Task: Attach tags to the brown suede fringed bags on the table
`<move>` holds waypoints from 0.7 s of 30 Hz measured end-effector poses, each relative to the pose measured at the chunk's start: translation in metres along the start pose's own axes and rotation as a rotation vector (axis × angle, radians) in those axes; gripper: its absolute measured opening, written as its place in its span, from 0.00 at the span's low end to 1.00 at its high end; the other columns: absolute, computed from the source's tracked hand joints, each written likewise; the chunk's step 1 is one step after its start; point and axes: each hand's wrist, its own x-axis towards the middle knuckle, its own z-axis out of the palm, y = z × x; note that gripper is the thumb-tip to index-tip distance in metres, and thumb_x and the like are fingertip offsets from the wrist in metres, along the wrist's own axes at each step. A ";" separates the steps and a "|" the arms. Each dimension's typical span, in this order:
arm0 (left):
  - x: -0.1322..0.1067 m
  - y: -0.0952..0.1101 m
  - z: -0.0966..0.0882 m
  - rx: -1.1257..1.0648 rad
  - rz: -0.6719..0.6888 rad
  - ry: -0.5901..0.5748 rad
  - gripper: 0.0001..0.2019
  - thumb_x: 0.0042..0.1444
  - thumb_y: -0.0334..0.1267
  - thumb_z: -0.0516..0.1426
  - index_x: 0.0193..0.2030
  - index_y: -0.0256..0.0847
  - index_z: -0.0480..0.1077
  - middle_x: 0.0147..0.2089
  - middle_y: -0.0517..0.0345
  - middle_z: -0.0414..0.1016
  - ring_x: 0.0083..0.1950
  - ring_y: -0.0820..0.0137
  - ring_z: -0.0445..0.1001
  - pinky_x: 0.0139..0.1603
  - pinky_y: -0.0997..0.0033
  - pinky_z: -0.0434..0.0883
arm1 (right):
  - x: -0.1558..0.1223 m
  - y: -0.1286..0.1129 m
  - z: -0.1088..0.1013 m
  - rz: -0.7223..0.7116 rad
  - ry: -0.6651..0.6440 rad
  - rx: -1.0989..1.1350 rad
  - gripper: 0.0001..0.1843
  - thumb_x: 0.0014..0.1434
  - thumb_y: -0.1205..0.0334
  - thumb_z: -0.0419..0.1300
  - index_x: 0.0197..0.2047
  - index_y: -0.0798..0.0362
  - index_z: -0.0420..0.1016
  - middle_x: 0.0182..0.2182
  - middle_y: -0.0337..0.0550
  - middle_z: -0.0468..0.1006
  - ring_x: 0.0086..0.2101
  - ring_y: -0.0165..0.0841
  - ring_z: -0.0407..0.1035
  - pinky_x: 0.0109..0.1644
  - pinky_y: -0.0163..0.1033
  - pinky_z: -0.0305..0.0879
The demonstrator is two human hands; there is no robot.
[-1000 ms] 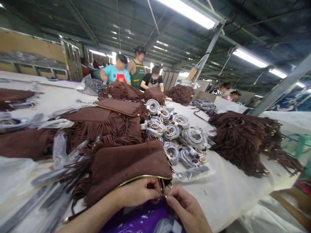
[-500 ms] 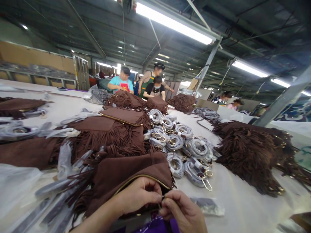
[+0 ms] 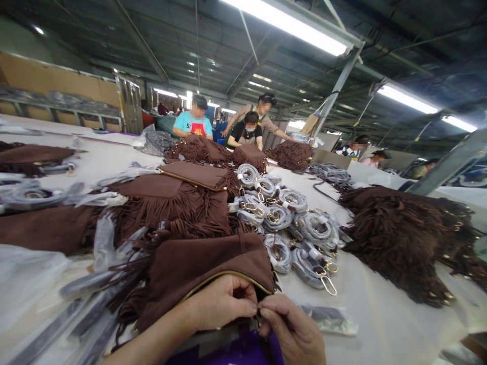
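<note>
Where they meet, the left hand [image 3: 222, 304] and right hand [image 3: 294, 332] both pinch shut on the zipper [image 3: 228, 275] end of the brown fringed bag [image 3: 205, 261], whose long axis runs leftward, lying just beyond the left hand.

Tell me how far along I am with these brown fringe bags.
Looks done: a stack of fringed bags lies flat behind the one in hand, though whether they are finished cannot be told. In hand: left hand and right hand pinch the gold zipper end of the nearest brown bag. Likely left: the wrapped straps lie loose beside it, and a heap of bags sits to the right.
</note>
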 end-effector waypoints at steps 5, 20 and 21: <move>0.000 0.001 0.002 -0.026 0.009 -0.022 0.06 0.43 0.38 0.58 0.28 0.39 0.67 0.27 0.65 0.65 0.31 0.73 0.60 0.32 0.74 0.57 | 0.001 0.005 -0.002 -0.061 -0.057 -0.041 0.13 0.67 0.53 0.59 0.32 0.47 0.77 0.21 0.35 0.75 0.22 0.32 0.70 0.30 0.33 0.65; -0.002 -0.005 0.006 0.068 -0.059 -0.063 0.05 0.47 0.37 0.57 0.28 0.40 0.66 0.27 0.65 0.65 0.31 0.72 0.61 0.32 0.74 0.57 | 0.002 0.004 -0.010 -0.066 -0.228 -0.133 0.19 0.69 0.54 0.54 0.27 0.49 0.72 0.20 0.35 0.75 0.22 0.29 0.70 0.29 0.30 0.62; -0.003 -0.003 0.006 0.087 -0.065 -0.068 0.04 0.47 0.37 0.56 0.27 0.40 0.65 0.27 0.65 0.64 0.31 0.72 0.60 0.32 0.74 0.57 | 0.003 0.001 -0.011 -0.059 -0.260 -0.143 0.18 0.69 0.56 0.54 0.26 0.49 0.72 0.21 0.35 0.75 0.22 0.29 0.70 0.29 0.30 0.62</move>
